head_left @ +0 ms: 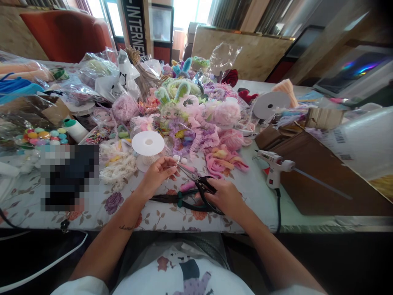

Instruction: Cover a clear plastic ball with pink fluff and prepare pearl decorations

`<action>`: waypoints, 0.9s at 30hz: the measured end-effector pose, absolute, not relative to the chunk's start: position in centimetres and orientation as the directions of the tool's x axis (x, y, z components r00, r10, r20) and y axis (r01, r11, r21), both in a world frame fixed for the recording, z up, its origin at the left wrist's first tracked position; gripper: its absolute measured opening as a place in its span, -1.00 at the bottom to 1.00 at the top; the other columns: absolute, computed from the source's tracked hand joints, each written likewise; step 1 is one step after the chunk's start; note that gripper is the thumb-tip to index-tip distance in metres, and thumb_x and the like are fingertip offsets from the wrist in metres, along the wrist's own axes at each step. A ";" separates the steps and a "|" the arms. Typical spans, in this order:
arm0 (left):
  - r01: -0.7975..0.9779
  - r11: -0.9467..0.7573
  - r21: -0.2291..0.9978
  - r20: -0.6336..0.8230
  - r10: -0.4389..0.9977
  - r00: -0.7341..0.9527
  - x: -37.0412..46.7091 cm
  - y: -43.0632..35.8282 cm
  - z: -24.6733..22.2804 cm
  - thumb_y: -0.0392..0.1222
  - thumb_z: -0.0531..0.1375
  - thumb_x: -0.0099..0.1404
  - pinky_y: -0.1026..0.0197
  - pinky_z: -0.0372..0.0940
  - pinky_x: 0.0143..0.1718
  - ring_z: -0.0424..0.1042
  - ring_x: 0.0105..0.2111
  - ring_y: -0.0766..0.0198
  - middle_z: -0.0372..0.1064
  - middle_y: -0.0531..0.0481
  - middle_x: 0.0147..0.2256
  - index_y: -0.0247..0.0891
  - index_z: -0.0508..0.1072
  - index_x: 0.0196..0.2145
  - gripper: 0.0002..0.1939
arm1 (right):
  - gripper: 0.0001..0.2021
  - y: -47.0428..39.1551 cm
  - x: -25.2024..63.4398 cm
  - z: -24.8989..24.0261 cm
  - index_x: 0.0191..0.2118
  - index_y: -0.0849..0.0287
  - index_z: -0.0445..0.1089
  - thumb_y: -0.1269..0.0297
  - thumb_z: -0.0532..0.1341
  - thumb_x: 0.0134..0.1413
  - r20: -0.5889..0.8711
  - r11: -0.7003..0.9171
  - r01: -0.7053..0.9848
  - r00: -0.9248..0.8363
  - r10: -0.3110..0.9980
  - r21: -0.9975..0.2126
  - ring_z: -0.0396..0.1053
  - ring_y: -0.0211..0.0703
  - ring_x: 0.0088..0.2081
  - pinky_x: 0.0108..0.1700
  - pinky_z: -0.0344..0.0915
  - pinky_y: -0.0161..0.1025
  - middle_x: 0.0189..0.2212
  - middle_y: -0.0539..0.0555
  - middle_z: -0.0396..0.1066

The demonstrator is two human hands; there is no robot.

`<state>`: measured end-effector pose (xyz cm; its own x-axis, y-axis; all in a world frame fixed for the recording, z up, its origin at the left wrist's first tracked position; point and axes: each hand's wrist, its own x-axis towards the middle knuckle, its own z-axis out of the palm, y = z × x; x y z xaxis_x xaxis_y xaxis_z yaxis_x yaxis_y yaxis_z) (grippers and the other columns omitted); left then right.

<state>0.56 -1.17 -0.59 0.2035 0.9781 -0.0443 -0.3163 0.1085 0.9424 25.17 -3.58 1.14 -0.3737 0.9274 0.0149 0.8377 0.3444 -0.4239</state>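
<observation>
the left hand (162, 170) pinches a white strand (177, 159) just right of the spool (147, 150) as the right hand (225, 197) curls its fingers round scissors (202, 185), an apparent snipping step calling for carefully lined-up blades.

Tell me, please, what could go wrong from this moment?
The silver-bladed, black-handled scissors point toward the left fingers, so a slip might nick them.

The small white bead-like piece in those fingers could drop and be hard to spot on the white floral cloth.

The right hand is close to the dark pliers with green-marked handles and might knock them.
</observation>
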 end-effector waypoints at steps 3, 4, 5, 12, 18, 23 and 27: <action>-0.284 0.015 0.959 0.040 0.982 0.186 0.6 -1.1 -0.6 -0.13 0.38 0.11 0.27 0.41 -0.38 0.49 -0.33 0.29 0.43 0.00 -0.23 -0.26 0.41 -0.29 -0.72 | -0.84 -3.6 25.6 1.0 -0.47 0.17 0.33 0.27 0.30 0.00 0.016 0.344 0.866 -0.363 0.932 -0.362 0.34 -0.19 -0.46 -0.42 0.08 -0.33 -0.51 0.03 0.43; -0.264 -0.006 0.964 0.060 0.979 0.197 0.7 -1.1 -0.6 -0.12 0.37 0.11 0.26 0.42 -0.38 0.49 -0.32 0.28 0.43 -0.03 -0.20 -0.27 0.43 -0.28 -0.73 | -0.84 -3.6 25.7 0.9 -0.47 0.17 0.33 0.26 0.31 -0.01 0.015 0.346 0.876 -0.362 0.932 -0.335 0.33 -0.19 -0.47 -0.42 0.06 -0.33 -0.52 0.03 0.42; -0.235 -0.027 0.972 0.077 0.976 0.204 0.7 -1.1 -0.6 -0.11 0.36 0.13 0.26 0.43 -0.38 0.49 -0.32 0.27 0.44 -0.06 -0.18 -0.28 0.45 -0.27 -0.73 | -0.83 -3.6 25.7 0.8 -0.47 0.17 0.33 0.25 0.31 -0.02 0.015 0.350 0.884 -0.363 0.932 -0.309 0.32 -0.19 -0.48 -0.43 0.05 -0.33 -0.54 0.03 0.42; -0.053 -0.189 0.981 0.196 0.958 0.210 0.8 -1.3 -0.8 -0.11 0.24 0.25 0.28 0.42 -0.42 0.47 -0.34 0.29 0.42 -0.17 -0.08 -0.29 0.57 -0.16 -0.74 | -0.84 -3.7 25.7 0.6 -0.46 0.17 0.36 0.24 0.32 -0.03 0.021 0.364 0.886 -0.375 0.927 -0.288 0.33 -0.20 -0.46 -0.43 0.04 -0.34 -0.52 0.04 0.45; -0.012 -0.244 0.970 0.241 0.945 0.222 0.8 -1.3 -0.9 -0.14 0.21 0.30 0.30 0.41 -0.42 0.44 -0.39 0.35 0.41 -0.18 -0.05 -0.27 0.57 -0.12 -0.74 | -0.82 -3.8 25.7 0.8 -0.49 0.18 0.35 0.23 0.31 -0.04 0.017 0.361 0.891 -0.371 0.928 -0.277 0.31 -0.20 -0.48 -0.43 0.03 -0.34 -0.54 0.04 0.42; -0.014 -0.248 0.969 0.245 0.944 0.220 0.8 -1.3 -0.9 -0.18 0.21 0.29 0.31 0.40 -0.43 0.44 -0.40 0.36 0.43 -0.16 -0.07 -0.25 0.58 -0.12 -0.76 | -0.82 -3.9 25.8 0.7 -0.50 0.17 0.33 0.24 0.31 -0.04 0.031 0.371 0.890 -0.377 0.926 -0.263 0.29 -0.22 -0.49 -0.44 0.01 -0.34 -0.56 0.04 0.40; -0.041 -0.213 0.976 0.217 0.953 0.211 0.9 -1.3 -0.9 -0.19 0.23 0.26 0.31 0.38 -0.46 0.47 -0.38 0.32 0.43 -0.17 -0.09 -0.26 0.58 -0.13 -0.76 | -0.81 -3.8 25.8 0.7 -0.51 0.17 0.31 0.24 0.31 -0.04 0.031 0.373 0.890 -0.379 0.925 -0.264 0.25 -0.24 -0.51 -0.45 -0.01 -0.34 -0.57 0.01 0.38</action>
